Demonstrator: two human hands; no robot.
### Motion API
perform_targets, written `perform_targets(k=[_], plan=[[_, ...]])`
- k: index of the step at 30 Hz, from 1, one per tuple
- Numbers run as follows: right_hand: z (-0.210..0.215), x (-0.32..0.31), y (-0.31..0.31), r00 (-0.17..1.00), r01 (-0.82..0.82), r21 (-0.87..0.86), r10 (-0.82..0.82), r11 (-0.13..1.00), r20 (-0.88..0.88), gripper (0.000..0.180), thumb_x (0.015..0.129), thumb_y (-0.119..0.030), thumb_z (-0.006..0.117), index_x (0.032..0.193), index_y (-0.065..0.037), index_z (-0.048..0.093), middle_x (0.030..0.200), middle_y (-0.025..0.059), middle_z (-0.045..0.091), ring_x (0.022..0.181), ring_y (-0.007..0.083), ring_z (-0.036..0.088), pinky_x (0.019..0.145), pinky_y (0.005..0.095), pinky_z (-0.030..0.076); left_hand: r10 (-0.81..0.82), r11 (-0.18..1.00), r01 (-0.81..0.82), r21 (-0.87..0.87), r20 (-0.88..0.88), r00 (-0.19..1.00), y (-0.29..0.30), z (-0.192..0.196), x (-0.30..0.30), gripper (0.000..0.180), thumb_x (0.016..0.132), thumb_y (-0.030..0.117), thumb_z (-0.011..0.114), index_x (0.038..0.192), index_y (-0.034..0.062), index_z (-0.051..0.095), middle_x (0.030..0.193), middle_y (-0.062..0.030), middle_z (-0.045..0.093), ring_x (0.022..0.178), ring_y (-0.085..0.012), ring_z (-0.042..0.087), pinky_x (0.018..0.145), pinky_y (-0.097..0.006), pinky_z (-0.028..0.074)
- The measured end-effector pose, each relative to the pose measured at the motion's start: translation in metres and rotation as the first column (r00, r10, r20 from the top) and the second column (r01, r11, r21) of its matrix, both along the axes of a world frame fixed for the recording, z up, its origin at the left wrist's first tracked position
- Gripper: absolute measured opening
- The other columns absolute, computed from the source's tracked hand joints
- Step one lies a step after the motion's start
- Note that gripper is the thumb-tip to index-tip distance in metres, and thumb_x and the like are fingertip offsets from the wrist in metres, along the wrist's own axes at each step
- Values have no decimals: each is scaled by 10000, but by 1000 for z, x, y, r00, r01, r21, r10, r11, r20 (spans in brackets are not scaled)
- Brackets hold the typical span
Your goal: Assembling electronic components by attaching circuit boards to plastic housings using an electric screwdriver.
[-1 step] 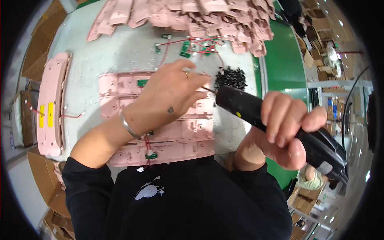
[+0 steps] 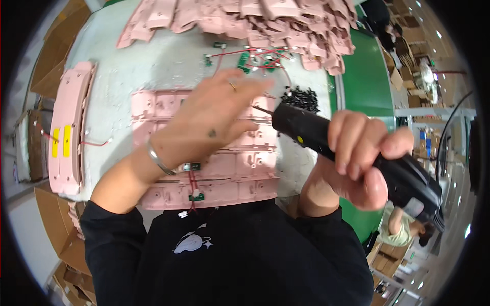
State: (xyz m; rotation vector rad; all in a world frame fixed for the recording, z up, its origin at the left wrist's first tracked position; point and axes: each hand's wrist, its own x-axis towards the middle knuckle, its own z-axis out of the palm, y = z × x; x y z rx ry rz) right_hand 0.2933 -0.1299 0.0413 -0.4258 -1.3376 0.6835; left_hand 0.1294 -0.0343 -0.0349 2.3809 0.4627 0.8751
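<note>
- Two hands here: left hand (image 2: 214, 120) lies flat and loose, gripping nothing, on the pink plastic housing (image 2: 204, 173) at the table's near edge.
- Right hand (image 2: 357, 158) is clenched around one black electric screwdriver (image 2: 352, 148), bit against the housing.
- One heap of black screws (image 2: 301, 98), one pink panel (image 2: 69, 127) at left, a big pile of pink shells (image 2: 255, 18) behind.
- Versus earlier: nothing's moved, same pose.
</note>
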Motion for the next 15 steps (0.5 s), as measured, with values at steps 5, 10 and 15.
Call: perform_targets(k=[5,10,15], plan=[[-19,-39,49,991,-132,-72,128,989,-50,301,781,-107,588,1008,-73,393,593,32,463,487,137,435,512,306,400,316,947,-316,-49,-16,949,47,-14,-70,304,765,145,655,1052,53,619,1020,-115,632,1027,-308,532,901,-384,419],[-25,-86,57,1000,0,-345,3,938,8,284,733,-156,510,985,-59,421,588,2,389,495,115,382,549,286,355,313,949,-313,36,8,950,45,-45,-80,236,741,219,681,913,58,664,849,-110,656,897,-321,566,826,-386,445],[-40,-90,70,995,-63,-301,84,952,59,277,735,-153,525,969,-57,412,600,18,405,499,127,391,551,295,364,321,939,-333,-88,-130,938,42,-44,-81,225,735,182,680,916,49,670,816,-101,649,831,-277,588,741,-358,472]])
